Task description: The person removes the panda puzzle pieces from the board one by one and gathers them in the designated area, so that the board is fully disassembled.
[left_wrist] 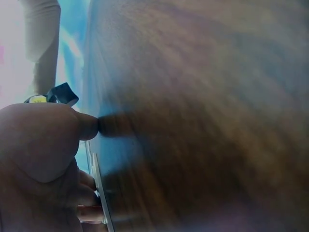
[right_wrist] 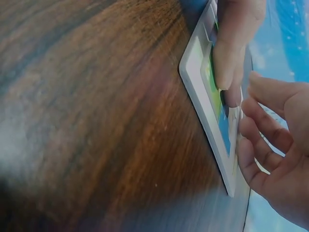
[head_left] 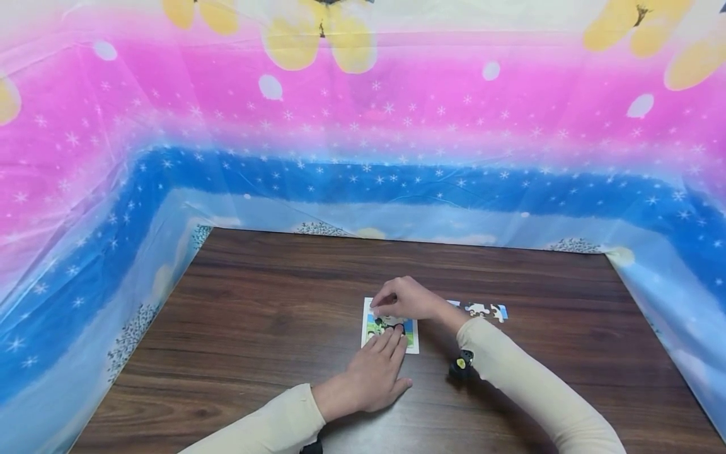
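Note:
A small jigsaw puzzle board (head_left: pixel 414 345) with a white border and a green and blue picture lies on the table. My left hand (head_left: pixel 368 377) rests flat across its near part, with straight fingers over the picture and the thumb spread to the side. Above the far left part of the board is my right hand (head_left: pixel 409 299), its fingers bent down. In the right wrist view, the fingertips of the right hand (right_wrist: pixel 282 140) are at the board's surface, and no piece shows between thumb and forefinger. Both hands hide much of the picture.
Loose puzzle pieces (head_left: pixel 478 309) lie right of the board, partly behind the right wrist. The dark wooden table (head_left: pixel 272 284) is bordered by a pink and blue patterned cloth (head_left: pixel 351 145). A black wrist device (head_left: pixel 462 364) hangs below the right sleeve.

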Motion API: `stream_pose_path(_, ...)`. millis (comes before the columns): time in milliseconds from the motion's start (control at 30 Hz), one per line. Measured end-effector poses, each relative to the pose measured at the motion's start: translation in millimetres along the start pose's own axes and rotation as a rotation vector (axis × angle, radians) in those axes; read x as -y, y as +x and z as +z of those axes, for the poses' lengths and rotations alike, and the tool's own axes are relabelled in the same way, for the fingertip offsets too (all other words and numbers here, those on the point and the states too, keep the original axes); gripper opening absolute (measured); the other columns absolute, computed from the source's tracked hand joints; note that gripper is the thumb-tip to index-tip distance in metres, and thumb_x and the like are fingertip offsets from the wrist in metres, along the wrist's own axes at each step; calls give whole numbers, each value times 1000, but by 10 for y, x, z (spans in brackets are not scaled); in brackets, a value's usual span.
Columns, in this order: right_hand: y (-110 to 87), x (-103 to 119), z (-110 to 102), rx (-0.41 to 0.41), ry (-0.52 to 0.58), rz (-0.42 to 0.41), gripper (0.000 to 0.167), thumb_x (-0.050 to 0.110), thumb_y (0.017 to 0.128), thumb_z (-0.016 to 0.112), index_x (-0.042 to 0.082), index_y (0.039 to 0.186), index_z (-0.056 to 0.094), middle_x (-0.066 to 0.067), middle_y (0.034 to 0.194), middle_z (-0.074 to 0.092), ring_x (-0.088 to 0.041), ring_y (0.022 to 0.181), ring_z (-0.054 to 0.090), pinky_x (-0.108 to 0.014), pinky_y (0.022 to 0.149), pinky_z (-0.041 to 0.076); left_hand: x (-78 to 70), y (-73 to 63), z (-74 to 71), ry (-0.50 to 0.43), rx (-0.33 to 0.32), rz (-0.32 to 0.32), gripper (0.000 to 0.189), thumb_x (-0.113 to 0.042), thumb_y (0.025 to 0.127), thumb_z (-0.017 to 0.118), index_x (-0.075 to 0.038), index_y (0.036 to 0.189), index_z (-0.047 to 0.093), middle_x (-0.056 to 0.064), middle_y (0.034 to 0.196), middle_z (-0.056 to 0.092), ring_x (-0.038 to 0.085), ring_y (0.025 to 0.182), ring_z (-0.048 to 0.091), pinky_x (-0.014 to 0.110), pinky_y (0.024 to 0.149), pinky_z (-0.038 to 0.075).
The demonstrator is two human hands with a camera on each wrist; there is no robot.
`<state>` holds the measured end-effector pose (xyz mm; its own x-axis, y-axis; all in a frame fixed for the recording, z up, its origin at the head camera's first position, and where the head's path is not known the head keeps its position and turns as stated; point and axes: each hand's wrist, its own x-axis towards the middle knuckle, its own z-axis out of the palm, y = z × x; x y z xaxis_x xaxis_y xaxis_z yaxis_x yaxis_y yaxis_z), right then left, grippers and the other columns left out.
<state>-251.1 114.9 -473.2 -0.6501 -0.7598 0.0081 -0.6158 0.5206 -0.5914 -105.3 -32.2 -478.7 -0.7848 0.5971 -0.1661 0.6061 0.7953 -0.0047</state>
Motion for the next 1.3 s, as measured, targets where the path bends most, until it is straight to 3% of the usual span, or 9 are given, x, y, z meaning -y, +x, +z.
stream_pose_path(500,33,1,33,44,-13,-39,15,20,95,75,15,108,81,8,100,70,-2,83,63,-24,75,55,49,-11,61,27,-60,29,75,-55,107,36,-1,159,30,18,167,26,28,154,26,41,122,30)
stream_pose_path(767,35,-9,58,56,-10,-15,17,21,96,74,16,110,80,9,99,69,-2,82,62,-25,74,54,44,3,22,-13,-12,31,75,-53,107,36,-1,160,27,17,168,22,27,156,22,40,123,27)
stream_pose_path(1000,20,38,77,32,-2,33,16,22,95,75,17,109,80,9,101,70,-1,83,62,-25,76,54,43,6,28,-4,-25,34,76,-55,107,37,-1,160,28,17,168,24,27,155,23,40,123,28)
stream_pose_path(1300,-12,97,66,30,19,27,15,17,96,74,13,108,79,5,103,70,-6,89,64,-27,80,55,37,-7,-20,-7,0,19,76,-55,106,38,-3,161,27,15,169,22,25,156,22,38,123,27)
